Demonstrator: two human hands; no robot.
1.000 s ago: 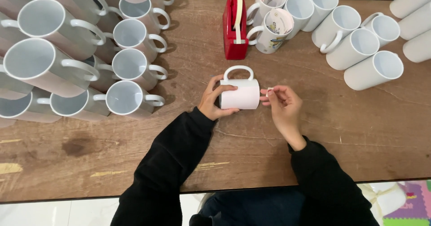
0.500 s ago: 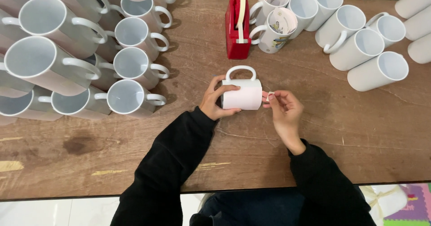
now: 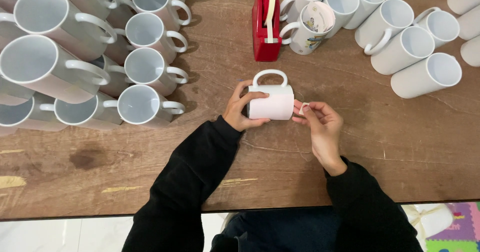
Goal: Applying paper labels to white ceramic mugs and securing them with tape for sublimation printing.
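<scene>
A white mug (image 3: 270, 101) lies on its side on the wooden table (image 3: 200, 167), handle pointing away from me, with a pale sheet wrapped round its body. My left hand (image 3: 242, 109) grips the mug's left end. My right hand (image 3: 320, 127) sits at the mug's right end, thumb and forefinger pinching a small piece of tape (image 3: 302, 108) against the sheet's edge. A red tape dispenser (image 3: 265, 24) stands just beyond the mug.
Several wrapped mugs (image 3: 145, 102) are stacked on their sides at the left. Plain white mugs (image 3: 425, 74) lie at the far right, and two printed ones (image 3: 312, 27) stand beside the dispenser. The table's near edge runs below my forearms.
The view has drifted slightly. My right fingers have shifted a little at the mug's right end; the left hand and mug stay put.
</scene>
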